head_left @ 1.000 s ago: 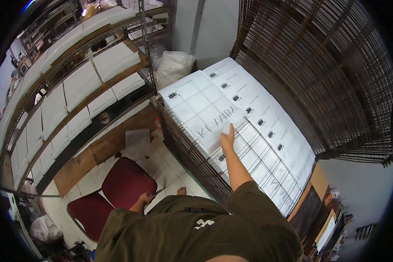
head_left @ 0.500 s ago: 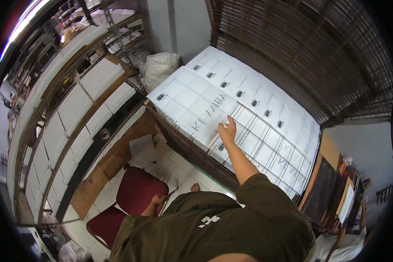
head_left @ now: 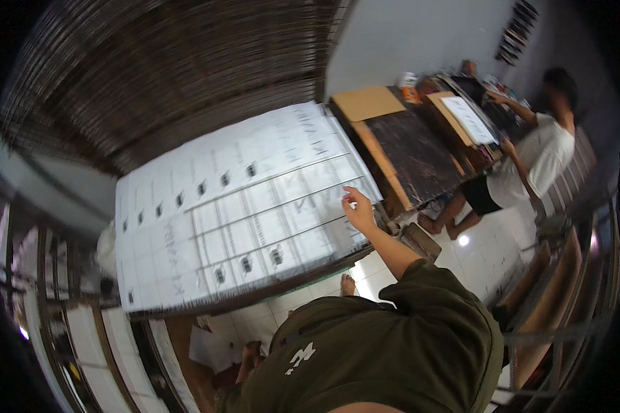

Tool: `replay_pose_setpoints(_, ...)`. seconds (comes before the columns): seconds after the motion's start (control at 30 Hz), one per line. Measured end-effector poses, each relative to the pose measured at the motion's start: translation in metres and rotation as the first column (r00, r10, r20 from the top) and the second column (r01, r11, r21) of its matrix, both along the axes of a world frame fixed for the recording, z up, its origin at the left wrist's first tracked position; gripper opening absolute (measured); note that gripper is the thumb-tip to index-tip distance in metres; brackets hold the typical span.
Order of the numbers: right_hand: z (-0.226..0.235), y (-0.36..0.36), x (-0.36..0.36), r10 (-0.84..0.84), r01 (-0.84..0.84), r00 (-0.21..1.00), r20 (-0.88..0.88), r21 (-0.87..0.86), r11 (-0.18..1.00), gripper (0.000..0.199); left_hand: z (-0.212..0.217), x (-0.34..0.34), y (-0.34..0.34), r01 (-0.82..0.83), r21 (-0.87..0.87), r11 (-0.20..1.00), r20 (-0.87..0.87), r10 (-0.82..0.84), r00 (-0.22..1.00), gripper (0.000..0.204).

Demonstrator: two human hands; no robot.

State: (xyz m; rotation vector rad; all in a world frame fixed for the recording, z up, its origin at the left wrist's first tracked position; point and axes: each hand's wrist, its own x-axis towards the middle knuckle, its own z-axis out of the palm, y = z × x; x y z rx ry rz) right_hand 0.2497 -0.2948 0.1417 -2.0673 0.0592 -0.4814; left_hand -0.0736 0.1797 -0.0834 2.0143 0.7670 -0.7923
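Note:
White printed sheets with small dark square marks and large lettering lie over a wide rack, partly overlapping. Thin dark rods or lines run across the sheets at the right half. My right hand is held over the rack's right end, fingers loosely bent with a gap between thumb and forefinger, and nothing shows in it. Low beside my body, my left hand is small and shaded; its fingers are blurred, so I cannot make out what it holds.
A dark slatted screen rises behind the rack. To the right stands a dark worktable with a brown board. A person in a white shirt works there. Shelving with white stacks is at lower left.
My view has swung to the right, bringing the worktable and the other person into full sight. My right hand has moved from mid-rack to its right end. The maroon chair is now mostly hidden.

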Motion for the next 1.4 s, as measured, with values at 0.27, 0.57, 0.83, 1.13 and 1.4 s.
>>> replay_pose_setpoints(0.27, -0.015, -0.148, -0.054, -0.365, 0.387, 0.922, 0.132, -0.251, 0.887, 0.027, -0.021, 0.115, -0.060, 0.646, 0.207, 0.735, 0.370, -0.670, 0.644, 0.035)
replay_pose_setpoints(0.57, -0.103, -0.249, -0.050, -0.539, 0.538, 0.840, -0.071, 0.240, 0.808, 0.025, -0.050, 0.163, -0.145, 0.772, 0.326, 0.546, 0.419, -0.816, 0.399, 0.034)
replay_pose_setpoints(0.83, -0.162, -0.319, -0.013, -0.554, 0.569, 0.808, -0.201, 0.514, 0.642, 0.027, -0.028, 0.156, -0.178, 0.495, -0.264, 0.828, 0.383, -0.382, 0.841, 0.024)
replay_pose_setpoints(1.13, -0.080, -0.343, 0.056, -0.423, 0.469, 0.847, -0.322, 0.827, 0.310, 0.069, -0.052, 0.097, -0.160, 0.536, 0.247, 0.807, 0.007, -0.555, 0.832, 0.026)
replay_pose_setpoints(1.4, -0.062, -0.310, 0.104, -0.486, 0.295, 0.849, -0.209, 0.950, 0.106, 0.084, -0.063, 0.045, -0.136, 0.482, 0.190, 0.855, 0.032, -0.496, 0.868, 0.026)
